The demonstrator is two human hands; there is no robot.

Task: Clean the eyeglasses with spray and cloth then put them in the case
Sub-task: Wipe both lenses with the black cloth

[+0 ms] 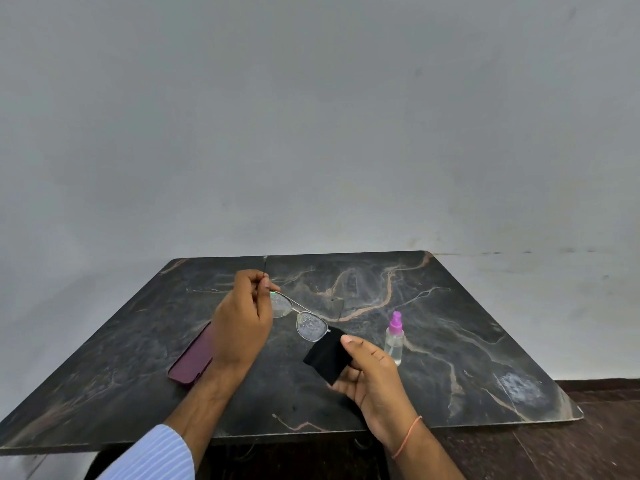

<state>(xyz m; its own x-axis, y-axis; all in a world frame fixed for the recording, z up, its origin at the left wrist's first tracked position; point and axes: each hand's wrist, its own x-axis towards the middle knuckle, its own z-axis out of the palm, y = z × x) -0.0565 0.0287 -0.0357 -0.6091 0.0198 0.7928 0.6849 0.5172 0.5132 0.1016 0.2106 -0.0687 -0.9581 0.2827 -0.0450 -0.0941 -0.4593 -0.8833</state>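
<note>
My left hand (242,323) holds thin metal-framed eyeglasses (300,316) by the left end, above the dark marble table (450,341). Both lenses look speckled with droplets. My right hand (367,372) grips a black cloth (329,355), whose upper edge touches the right lens's outer rim. A small clear spray bottle (394,339) with a pink nozzle stands upright just right of my right hand. A maroon case (192,356) lies flat on the table to the left, partly hidden behind my left hand and wrist.
The table backs onto a plain grey wall (311,116). A pale smudge (523,384) marks the table's right front corner. Dark floor (588,445) shows at the lower right.
</note>
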